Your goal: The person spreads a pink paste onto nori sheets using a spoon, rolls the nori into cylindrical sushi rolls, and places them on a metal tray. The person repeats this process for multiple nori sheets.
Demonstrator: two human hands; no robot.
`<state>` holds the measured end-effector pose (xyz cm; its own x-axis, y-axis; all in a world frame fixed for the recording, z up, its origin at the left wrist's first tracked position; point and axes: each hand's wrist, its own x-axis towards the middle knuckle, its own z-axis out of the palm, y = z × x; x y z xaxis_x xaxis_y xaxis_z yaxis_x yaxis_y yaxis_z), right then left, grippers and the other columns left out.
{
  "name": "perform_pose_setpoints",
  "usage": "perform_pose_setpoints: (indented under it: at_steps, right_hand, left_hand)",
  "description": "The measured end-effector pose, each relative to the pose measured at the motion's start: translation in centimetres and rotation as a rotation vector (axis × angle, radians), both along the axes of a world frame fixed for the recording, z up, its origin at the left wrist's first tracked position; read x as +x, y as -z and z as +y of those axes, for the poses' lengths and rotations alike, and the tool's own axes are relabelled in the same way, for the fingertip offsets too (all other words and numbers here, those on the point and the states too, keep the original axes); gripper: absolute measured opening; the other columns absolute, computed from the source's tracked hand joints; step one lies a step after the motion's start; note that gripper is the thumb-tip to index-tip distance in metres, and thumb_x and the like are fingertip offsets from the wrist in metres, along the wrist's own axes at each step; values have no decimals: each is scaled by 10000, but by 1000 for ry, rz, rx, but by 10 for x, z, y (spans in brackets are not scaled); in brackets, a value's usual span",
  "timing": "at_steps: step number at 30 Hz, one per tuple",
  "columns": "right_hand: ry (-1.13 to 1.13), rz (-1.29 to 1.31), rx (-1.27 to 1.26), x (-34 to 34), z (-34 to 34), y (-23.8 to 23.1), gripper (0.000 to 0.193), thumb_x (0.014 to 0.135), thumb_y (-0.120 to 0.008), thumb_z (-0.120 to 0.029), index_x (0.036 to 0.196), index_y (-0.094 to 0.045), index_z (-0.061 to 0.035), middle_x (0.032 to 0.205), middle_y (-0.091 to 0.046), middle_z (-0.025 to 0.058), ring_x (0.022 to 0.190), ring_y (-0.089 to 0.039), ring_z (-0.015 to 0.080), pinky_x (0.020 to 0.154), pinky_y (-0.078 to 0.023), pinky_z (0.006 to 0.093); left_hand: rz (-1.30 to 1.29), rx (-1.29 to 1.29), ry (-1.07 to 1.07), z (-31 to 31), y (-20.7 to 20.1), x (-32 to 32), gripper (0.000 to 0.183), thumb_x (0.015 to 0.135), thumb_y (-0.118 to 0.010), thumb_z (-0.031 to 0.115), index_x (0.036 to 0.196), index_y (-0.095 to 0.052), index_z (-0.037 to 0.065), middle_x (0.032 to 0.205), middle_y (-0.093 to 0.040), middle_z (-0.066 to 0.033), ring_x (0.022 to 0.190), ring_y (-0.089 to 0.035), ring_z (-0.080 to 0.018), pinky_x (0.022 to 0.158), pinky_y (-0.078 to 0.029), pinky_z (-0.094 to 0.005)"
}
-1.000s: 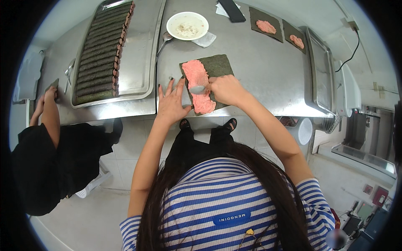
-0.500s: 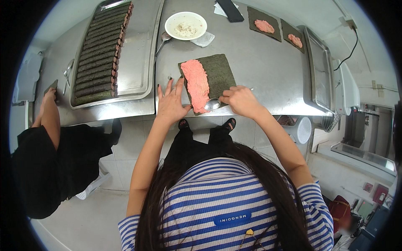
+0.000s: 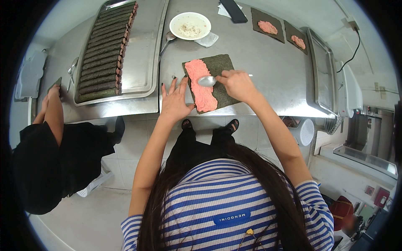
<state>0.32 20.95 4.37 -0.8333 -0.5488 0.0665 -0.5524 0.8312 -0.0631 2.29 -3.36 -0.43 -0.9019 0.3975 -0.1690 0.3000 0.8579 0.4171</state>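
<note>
A dark green seaweed sheet (image 3: 224, 90) lies at the near edge of the steel table. Pink minced paste (image 3: 205, 100) covers a band along its left side. My right hand (image 3: 238, 85) is closed round the handle of a metal spoon (image 3: 206, 81), whose bowl rests on the middle of the paste. With fingers spread, my left hand (image 3: 176, 100) lies flat at the left edge of the sheet, its thumb close to the paste's lower left. Nothing is held in it.
At the left, a metal tray (image 3: 142, 79) holds several filled seaweed rolls (image 3: 102, 54). A white bowl (image 3: 190, 26), another spoon (image 3: 168, 39) and a black phone (image 3: 233, 10) sit farther back. Smaller seaweed sheets (image 3: 274, 35) with paste lie far right. A co-worker's hand (image 3: 54, 90) is far left.
My right hand has moved the spoon away from the paste's near end, up to its middle. The near end of the paste looks wider. My left hand stays by the sheet.
</note>
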Motion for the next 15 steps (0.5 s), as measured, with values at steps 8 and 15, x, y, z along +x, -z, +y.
perform_pose_setpoints:
  at_steps: [8, 15]
  right_hand:
    - [-35, -262, 18, 58, -9, 5, 247, 731, -557, -61, 891, -721, -152, 795, -613, 74, 765, -652, 277, 644, -511, 412]
    - [52, -285, -108, 37, 4, -18, 276, 754, -553, -70, 953, -727, -148, 810, -621, 58, 751, -644, 293, 627, -507, 431]
  left_hand:
    - [-34, -23, 3, 1, -8, -1, 966, 683, -753, 336, 1452, -231, 72, 1380, -494, -138, 1420, -249, -307, 1140, -105, -576]
    - [-21, -28, 5, 2, -7, -2, 956, 692, -752, 324, 1451, -229, 72, 1353, -514, -155, 1415, -259, -319, 1134, -107, -586]
